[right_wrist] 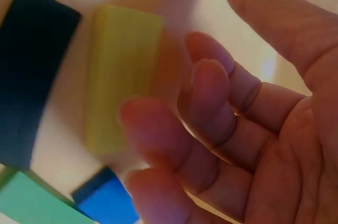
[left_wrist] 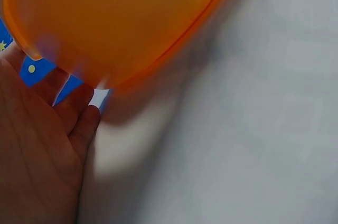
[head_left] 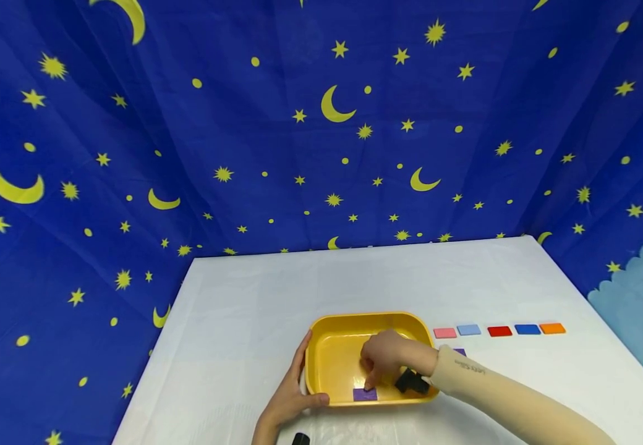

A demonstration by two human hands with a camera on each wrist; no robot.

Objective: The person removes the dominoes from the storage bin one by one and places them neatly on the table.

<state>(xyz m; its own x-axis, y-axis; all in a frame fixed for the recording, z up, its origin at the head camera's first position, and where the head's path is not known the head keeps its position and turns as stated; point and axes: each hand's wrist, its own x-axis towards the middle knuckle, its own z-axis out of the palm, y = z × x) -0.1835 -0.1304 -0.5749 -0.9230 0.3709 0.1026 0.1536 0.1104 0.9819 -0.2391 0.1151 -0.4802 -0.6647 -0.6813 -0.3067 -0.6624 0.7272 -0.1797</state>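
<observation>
A yellow rectangular basin point(head_left: 327, 355) stands at the table's front. My left hand point(head_left: 293, 392) holds its left end, with the thumb at the near rim and fingers along the outer side; the left wrist view shows the palm point(left_wrist: 37, 145) beside the basin's wall point(left_wrist: 121, 28). My right hand point(head_left: 385, 355) reaches down inside the basin. Its thumb touches a purple block point(head_left: 359, 395) by the near wall; the other fingers curl loosely around nothing. Near those fingers in the right wrist view lie a yellow block point(right_wrist: 124, 71), a black block point(right_wrist: 37, 71), a green block point(right_wrist: 39, 197) and a blue block point(right_wrist: 108, 197).
Right of the basin on the white table point(head_left: 243, 296) is a row of flat blocks: pink point(head_left: 445, 333), light blue point(head_left: 468, 330), red point(head_left: 500, 331), dark blue point(head_left: 527, 329) and orange point(head_left: 552, 328). Another purple block point(head_left: 460, 351) is partly hidden by the right forearm. A starry blue curtain point(head_left: 277, 123) encloses the table.
</observation>
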